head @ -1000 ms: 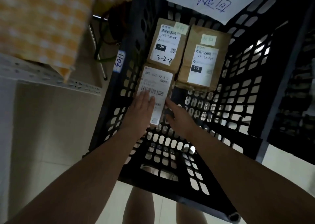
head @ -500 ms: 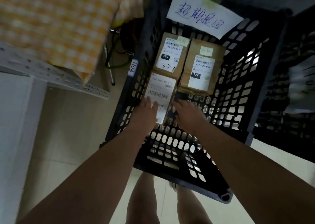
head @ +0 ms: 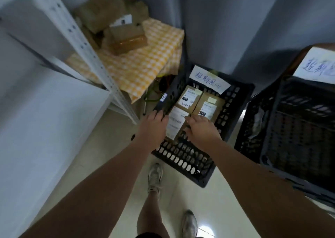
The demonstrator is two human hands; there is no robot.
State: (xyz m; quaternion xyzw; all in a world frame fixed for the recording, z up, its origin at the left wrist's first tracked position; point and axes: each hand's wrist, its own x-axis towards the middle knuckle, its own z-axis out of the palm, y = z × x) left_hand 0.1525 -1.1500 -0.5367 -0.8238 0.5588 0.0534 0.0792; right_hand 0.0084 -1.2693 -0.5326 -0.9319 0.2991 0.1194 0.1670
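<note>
Nearest the camera, two shoes [head: 155,176] stand on the pale floor, below and behind both wrists.

Left hand [head: 154,124]: released. The fingers are loosely bent and hold nothing; the fingertips lie over the left rim of the crate [head: 183,162]. Contact with the rim cannot be confirmed.

Right hand [head: 202,130]: released. The fingers are relaxed and slightly spread, palm down, above the crate interior, and hold nothing.

Parcel [head: 175,123]: lies flat on the crate floor, directly between the two hands, white label up. Neither hand is seen to grip it (whether the right thumb touches its edge cannot be told).

Just beyond the fingertips, two more labelled boxes lie side by side against the far wall: one [head: 188,98] ahead of the left hand, one [head: 210,106] ahead of the right hand.

A handwritten sign [head: 208,79] is fixed to the far rim above them.

Right of the right hand stands a second crate [head: 299,129].

Left of and beyond the left hand, a shelf post [head: 94,60] rises beside a checked cloth [head: 143,63] carrying cartons [head: 126,36].
</note>
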